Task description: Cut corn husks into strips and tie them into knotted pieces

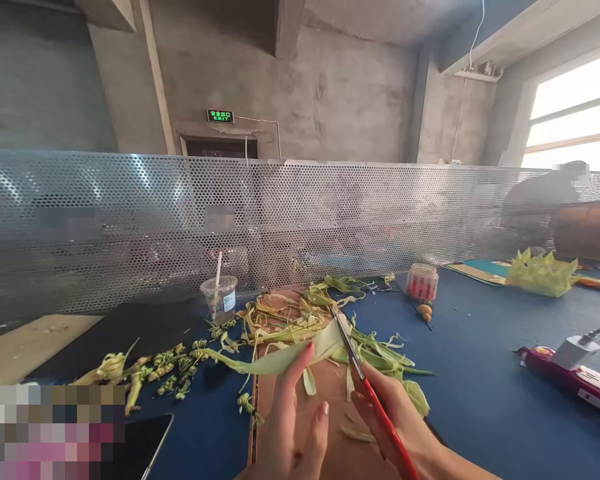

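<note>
In the middle of the head view, my left hand (pixel 293 413) has its index finger and thumb apart. The index finger lies against a long pale green husk strip (pixel 280 359), which looks like corn husk. My right hand (pixel 390 403) is closed around red-handled tweezers (pixel 380 407). Their slim metal tips meet the wide right end of the strip. Beneath both hands is a brown board (pixel 325 393) with loose husk scraps on it. More green and yellowed husk pieces (pixel 280 323) are heaped at its far end and spill over its right side.
Left of the board lie green plant clusters (pixel 167 370) and a dark flat device (pixel 150 440). A plastic cup with straw (pixel 219 300) stands behind. Rightward are a jar (pixel 422 283), a yellow-green husk crown (pixel 543 277) and a power strip (pixel 575 380). A perforated metal screen (pixel 330 213) borders the back; a person sits beyond.
</note>
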Tool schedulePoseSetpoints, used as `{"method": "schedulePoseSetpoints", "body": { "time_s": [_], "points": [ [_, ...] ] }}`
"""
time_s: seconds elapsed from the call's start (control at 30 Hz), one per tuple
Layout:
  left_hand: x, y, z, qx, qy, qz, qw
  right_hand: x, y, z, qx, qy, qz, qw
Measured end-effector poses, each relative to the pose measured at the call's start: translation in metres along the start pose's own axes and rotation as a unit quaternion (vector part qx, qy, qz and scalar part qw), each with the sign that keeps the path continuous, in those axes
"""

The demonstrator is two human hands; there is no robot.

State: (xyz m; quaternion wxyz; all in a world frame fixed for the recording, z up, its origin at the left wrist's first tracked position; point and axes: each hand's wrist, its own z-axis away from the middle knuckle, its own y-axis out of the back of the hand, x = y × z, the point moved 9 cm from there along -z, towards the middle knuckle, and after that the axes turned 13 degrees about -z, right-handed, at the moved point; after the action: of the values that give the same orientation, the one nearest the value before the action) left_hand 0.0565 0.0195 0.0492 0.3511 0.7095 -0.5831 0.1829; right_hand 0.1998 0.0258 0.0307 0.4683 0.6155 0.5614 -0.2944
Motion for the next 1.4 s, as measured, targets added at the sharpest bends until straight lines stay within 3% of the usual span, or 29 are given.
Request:
{"method": "schedulePoseSetpoints", "body": {
  "time_s": [0.17,0.37,0.7,1.27,1.4],
  "points": [
    [-0.002,0.0,0.001,0.014,0.009,-0.015,1.0,0.004,0.003,0.001,0.015,0.006,0.021,1.0],
    [0.0,-0.004,0.0,-0.004,0.02,0.045,0.999,0.005,0.005,-0.001,0.028,0.017,0.022,0.999],
    [0.003,-0.004,-0.003,-0.012,0.025,0.082,0.996,0.003,0.002,-0.002,0.006,-0.002,0.006,1.0],
    [0.009,0.001,-0.007,0.015,0.005,0.061,0.998,0.007,-0.002,-0.003,-0.012,-0.001,-0.013,1.0],
    [0.008,-0.002,-0.007,-0.012,0.005,0.018,1.0,0.008,-0.007,-0.002,-0.024,-0.007,-0.026,0.999]
  ]
}}
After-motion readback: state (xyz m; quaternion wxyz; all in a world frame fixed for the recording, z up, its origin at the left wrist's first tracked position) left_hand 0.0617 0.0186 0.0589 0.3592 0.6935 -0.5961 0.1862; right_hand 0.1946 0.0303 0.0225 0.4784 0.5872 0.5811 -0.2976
